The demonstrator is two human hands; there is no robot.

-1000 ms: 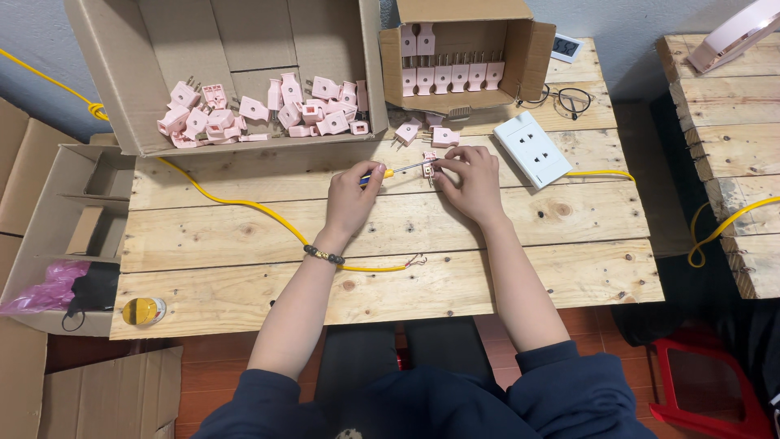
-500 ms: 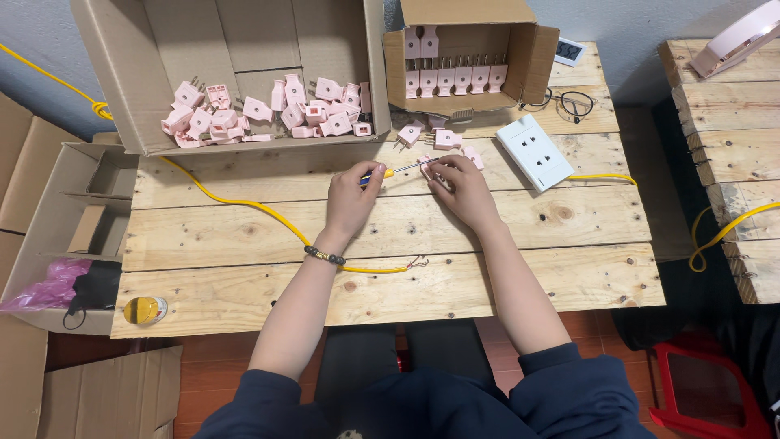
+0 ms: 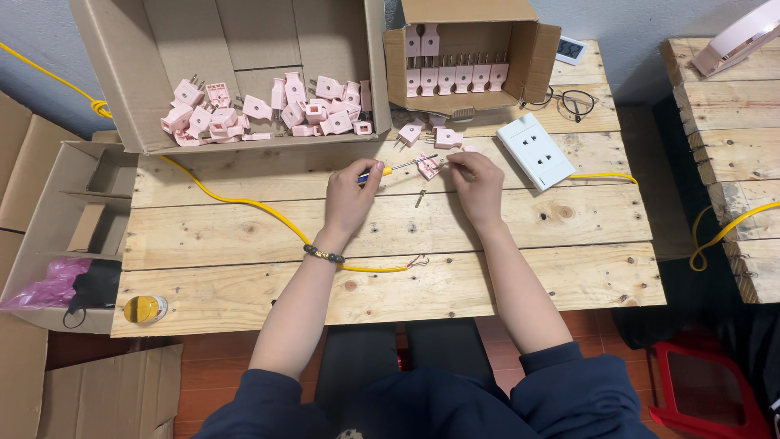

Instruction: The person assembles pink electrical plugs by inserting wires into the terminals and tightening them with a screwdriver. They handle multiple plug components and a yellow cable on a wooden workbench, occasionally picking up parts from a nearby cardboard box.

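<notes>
Forearms in dark blue sleeves enter from 6 o'clock over a table (image 3: pixel 244 236) of pale wooden planks. Yellow cable (image 3: pixel 244 199) lies across the planks, its stripped end near the 6 o'clock side of the left wrist, which wears a bead bracelet (image 3: pixel 323 254).

Left hand (image 3: pixel 351 195) is closed around the yellow handle of a small screwdriver (image 3: pixel 400 168); the shaft points toward 3 o'clock. Right hand (image 3: pixel 478 179) pinches a pink plug (image 3: pixel 428 167) between its fingertips, with the screwdriver tip meeting the plug. A small metal part (image 3: pixel 420 197) lies loose on the planks between the two hands.

At 2 o'clock of the right hand sits a white socket block (image 3: pixel 536 151), yellow lead running off toward 3 o'clock. Further out, loose pink plugs (image 3: pixel 445 135) lie at 12 o'clock. Beyond them, a small cardboard box (image 3: pixel 528 49) holds plugs standing in rows; at 11 o'clock a large open carton (image 3: pixel 122 73) holds a heap of pink plugs. Spectacles (image 3: pixel 575 102) rest at 1 o'clock.
</notes>
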